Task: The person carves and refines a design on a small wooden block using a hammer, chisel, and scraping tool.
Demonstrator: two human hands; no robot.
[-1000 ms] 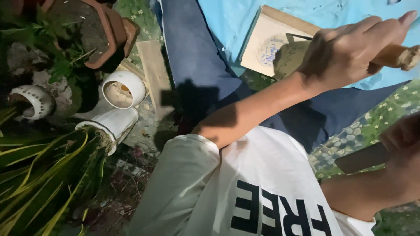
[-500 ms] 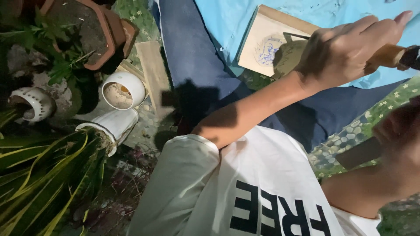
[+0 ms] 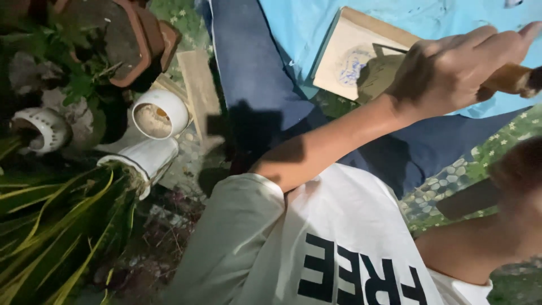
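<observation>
The left hand (image 3: pixel 451 70), clamped on a wooden handle (image 3: pixel 511 79), could slip and mar the board (image 3: pixel 350 56); right hand (image 3: pixel 522 181) grip: cannot tell.

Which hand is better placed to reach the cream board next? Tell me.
Probably the left hand: it grips a wooden handle beside the cream board; the right hand sits blurred, farther off.
</observation>
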